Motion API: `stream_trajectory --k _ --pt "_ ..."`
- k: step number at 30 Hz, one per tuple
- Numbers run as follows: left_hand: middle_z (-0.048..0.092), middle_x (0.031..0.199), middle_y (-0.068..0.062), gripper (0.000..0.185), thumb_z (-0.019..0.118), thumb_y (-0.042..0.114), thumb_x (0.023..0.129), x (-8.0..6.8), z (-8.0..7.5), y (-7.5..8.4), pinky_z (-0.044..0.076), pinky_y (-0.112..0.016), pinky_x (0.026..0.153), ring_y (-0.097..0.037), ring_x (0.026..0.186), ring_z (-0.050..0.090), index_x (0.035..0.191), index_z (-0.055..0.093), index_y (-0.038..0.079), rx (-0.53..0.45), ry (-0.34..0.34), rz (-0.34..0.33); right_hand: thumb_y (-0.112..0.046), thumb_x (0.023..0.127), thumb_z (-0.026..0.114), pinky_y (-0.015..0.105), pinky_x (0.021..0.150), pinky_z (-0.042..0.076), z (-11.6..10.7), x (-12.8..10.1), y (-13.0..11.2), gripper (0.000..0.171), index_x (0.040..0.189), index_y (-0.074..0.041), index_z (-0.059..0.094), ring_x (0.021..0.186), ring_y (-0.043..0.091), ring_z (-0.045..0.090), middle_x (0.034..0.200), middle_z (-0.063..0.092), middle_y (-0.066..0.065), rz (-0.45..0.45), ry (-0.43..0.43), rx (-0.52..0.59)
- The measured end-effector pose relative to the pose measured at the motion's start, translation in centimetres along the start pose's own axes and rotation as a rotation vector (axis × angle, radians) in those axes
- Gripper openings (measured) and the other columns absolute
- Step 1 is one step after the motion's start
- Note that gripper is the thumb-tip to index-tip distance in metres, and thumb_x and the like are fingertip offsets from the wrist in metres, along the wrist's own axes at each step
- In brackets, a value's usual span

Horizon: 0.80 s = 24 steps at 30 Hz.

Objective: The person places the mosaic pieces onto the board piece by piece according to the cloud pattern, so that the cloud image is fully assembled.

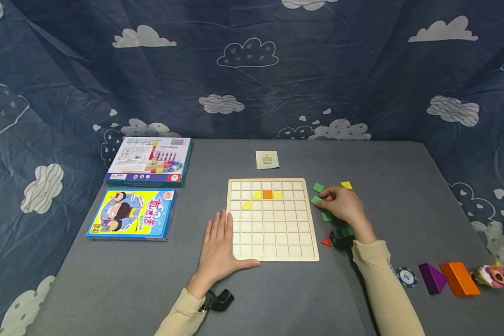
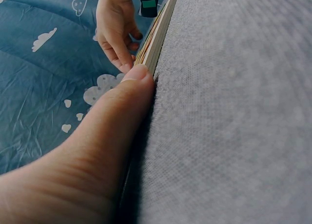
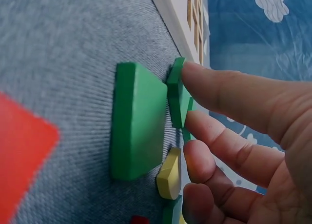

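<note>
A wooden grid board (image 1: 276, 224) lies on the grey table, an orange square (image 1: 267, 194) and several yellow quarter-round pieces (image 1: 246, 205) in its upper cells. My left hand (image 1: 219, 245) rests at its lower left corner, fingers straight along the left side and thumb on the near edge. Right of the board, my right hand (image 1: 343, 204) pinches a green square tile (image 3: 176, 93) between thumb and index finger, the other fingers curled loosely. Another green tile (image 3: 141, 121) lies close by in the right wrist view, with a yellow piece (image 3: 170, 175) and a red piece (image 3: 22, 155).
Behind the board lies a small pattern card (image 1: 267, 160). Two boxes, one white (image 1: 149, 161) and one blue-yellow (image 1: 131, 213), are at the left. A poker chip (image 1: 406, 277), purple block (image 1: 432, 279), orange block (image 1: 459, 279) and pink figurine (image 1: 496, 276) sit at the right.
</note>
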<state>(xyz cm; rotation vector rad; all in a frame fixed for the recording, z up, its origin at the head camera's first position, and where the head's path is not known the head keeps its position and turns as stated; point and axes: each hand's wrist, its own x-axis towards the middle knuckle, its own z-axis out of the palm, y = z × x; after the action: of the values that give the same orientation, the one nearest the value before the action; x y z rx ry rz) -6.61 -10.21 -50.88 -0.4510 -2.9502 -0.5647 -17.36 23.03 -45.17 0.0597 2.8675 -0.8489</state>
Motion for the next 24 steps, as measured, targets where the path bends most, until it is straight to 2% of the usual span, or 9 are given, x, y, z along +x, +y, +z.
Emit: stream_trajectory --k 9,24 --pt "0.012 0.154 -0.023 0.137 0.062 0.084 0.058 0.04 0.01 -0.02 0.003 -0.048 0.112 -0.032 0.142 0.004 0.149 0.013 -0.005 0.013 -0.010 -0.006 -0.029 0.081 0.074 0.034 0.060 0.036 0.31 0.21 0.00 0.031 0.098 -0.004 0.066 0.070 0.022 0.050 0.082 0.058 0.006 -0.015 -0.014 0.004" --pt "0.014 0.154 -0.023 0.136 0.062 0.084 0.058 0.01 -0.10 0.03 0.005 -0.049 0.112 -0.034 0.142 0.007 0.148 0.015 -0.006 0.017 0.000 -0.001 -0.019 0.082 0.073 0.033 0.061 0.036 0.72 -0.08 0.39 0.022 0.091 -0.005 0.059 0.068 0.022 0.050 0.081 0.059 0.007 -0.122 0.011 0.078"
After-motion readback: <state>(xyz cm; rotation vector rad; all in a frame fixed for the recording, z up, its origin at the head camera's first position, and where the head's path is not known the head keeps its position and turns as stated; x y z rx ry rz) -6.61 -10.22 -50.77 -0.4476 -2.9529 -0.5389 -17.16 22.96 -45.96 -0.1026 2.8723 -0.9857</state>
